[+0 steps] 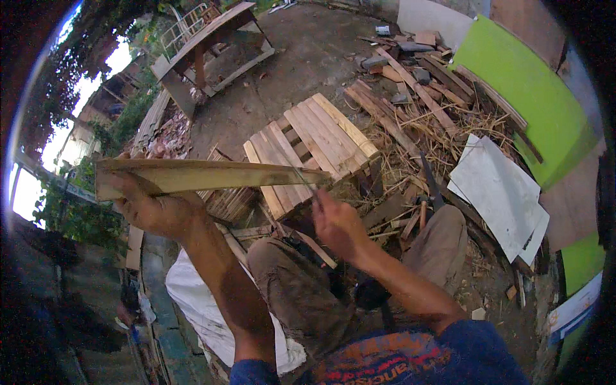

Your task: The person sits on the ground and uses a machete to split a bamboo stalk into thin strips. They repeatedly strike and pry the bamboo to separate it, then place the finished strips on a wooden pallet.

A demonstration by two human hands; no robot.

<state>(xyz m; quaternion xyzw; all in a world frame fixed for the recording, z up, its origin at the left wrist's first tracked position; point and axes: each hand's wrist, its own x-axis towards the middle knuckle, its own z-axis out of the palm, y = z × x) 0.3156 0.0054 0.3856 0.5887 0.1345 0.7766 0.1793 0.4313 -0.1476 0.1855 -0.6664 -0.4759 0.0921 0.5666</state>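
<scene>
A long, pale wooden board (224,176) is held up across the view, wide at its left end and tapering to the right. My left hand (151,208) is closed round its wide end from below. In my right hand (337,224) is a thin dark tool (304,177) like a narrow blade, its exact kind too small to tell. It crosses the board near the tapered end. Beneath that end stands a low bench of wooden slats (324,138), with gaps between some slats.
A saw-like dark blade (430,179) and a wooden-handled tool (423,213) lie by my right knee. Scrap wood (410,96) and straw are heaped at the right, beside white sheets (497,192) and a green panel (532,90). A wooden table (215,29) stands far left.
</scene>
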